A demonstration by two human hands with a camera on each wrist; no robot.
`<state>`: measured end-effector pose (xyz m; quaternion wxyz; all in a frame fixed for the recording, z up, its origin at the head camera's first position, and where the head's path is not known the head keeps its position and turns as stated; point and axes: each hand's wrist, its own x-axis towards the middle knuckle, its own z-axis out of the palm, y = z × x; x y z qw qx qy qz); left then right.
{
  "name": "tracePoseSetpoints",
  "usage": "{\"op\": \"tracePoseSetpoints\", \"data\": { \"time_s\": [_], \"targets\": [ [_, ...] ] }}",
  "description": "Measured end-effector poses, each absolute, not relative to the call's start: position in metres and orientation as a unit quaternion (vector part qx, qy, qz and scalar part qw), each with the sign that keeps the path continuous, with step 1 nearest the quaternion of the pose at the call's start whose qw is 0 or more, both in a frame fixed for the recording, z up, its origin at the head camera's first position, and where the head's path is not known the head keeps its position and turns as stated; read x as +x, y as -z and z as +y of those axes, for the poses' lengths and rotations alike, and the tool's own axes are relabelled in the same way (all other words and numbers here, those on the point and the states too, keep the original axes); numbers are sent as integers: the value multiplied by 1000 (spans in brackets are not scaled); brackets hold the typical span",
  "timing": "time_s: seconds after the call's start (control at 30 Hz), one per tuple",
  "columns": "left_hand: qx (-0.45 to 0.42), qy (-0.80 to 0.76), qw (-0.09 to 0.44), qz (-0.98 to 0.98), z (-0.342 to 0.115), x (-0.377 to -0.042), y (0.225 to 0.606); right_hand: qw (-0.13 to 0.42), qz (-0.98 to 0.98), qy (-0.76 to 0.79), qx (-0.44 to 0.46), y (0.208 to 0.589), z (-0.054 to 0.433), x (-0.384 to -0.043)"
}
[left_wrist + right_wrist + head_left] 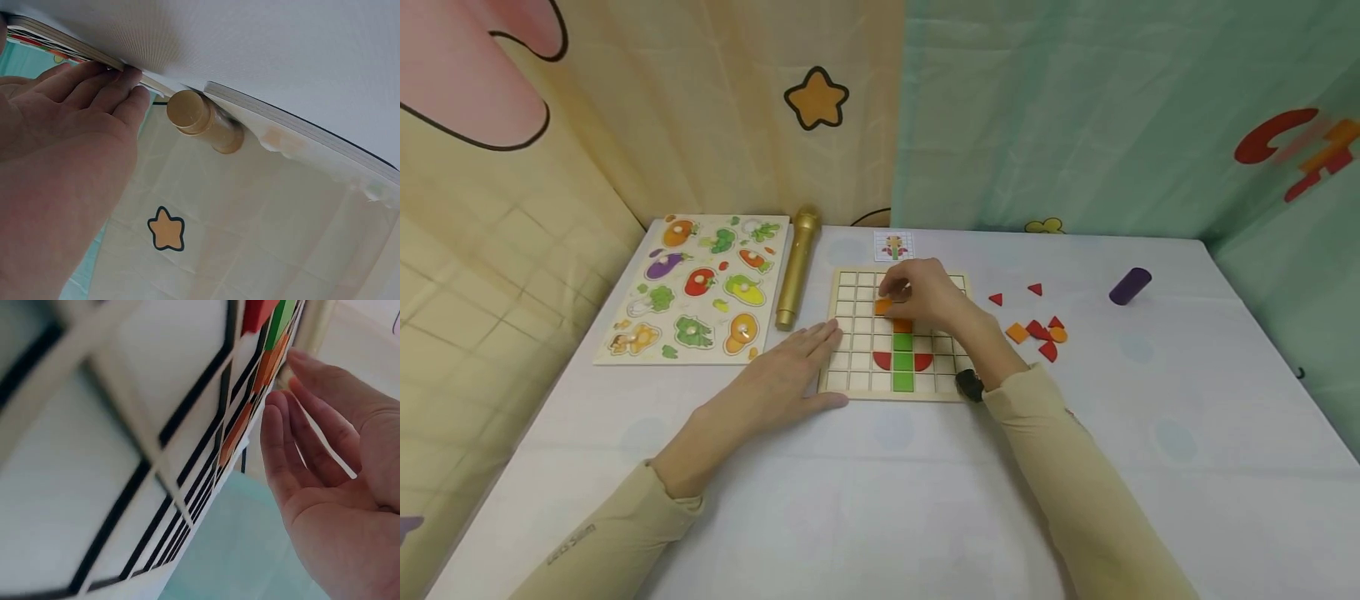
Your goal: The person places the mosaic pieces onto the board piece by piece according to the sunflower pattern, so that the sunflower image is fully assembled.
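A wooden grid board [859,382] lies on the table with flat coloured pieces in its cells. Green squares [903,358] form a column, flanked by a red quarter-circle [882,360] on the left and another red piece [923,362] on the right. Over the upper middle is my right hand [931,293], fingers bent loosely, fingertips close to an orange square [883,307]; the right wrist view shows a gap between thumb and fingers. My left hand [786,371] rests flat, its fairly straight fingers [112,94] at the board's left edge.
Loose red and orange pieces [1037,330] lie right of the board. Behind it sits a small pattern card [893,247]. A gold microphone [797,267] and a vegetable puzzle board [696,292] are at the left. A purple cylinder [1130,286] lies far right.
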<state>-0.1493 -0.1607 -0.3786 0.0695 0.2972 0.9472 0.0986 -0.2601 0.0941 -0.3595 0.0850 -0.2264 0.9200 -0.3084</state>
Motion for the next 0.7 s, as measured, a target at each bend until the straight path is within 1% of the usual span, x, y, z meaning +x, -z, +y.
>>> {"op": "tracePoseSetpoints", "data": {
  "time_s": [0.13,0.47,0.7],
  "targets": [
    [297,-98,69,947,-160,-148,377,70,916,332,-215,359,106,-259],
    [298,-99,60,948,-160,-147,377,68,920,329,-201,358,122,-256],
    [297,-96,64,948,-161,-148,380,51,925,336,-172,351,153,-250]
  ]
}}
